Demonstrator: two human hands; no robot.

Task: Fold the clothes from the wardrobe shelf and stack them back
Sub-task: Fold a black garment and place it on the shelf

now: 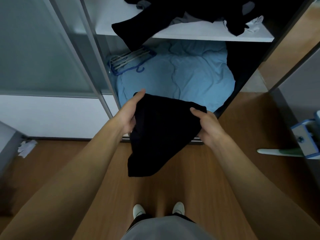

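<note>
A black garment point(161, 134) hangs in front of me, partly folded, its lower corner drooping toward the floor. My left hand point(130, 113) grips its left upper edge, thumb on top. My right hand point(207, 127) grips the right upper corner. Above, on the white wardrobe shelf point(199, 34), lies a loose pile of black and grey clothes point(199, 13), one black piece hanging over the shelf's front edge, with a white item point(255, 24) at the right.
Below the shelf a light blue duvet point(181, 75) fills the wardrobe bottom, with a bundle of hangers point(128, 60) on its left. A frosted sliding door point(39, 49) stands at left. Crumpled paper point(26, 148) lies on the wooden floor point(190, 179). A blue-grey object point(306, 137) stands at the right edge.
</note>
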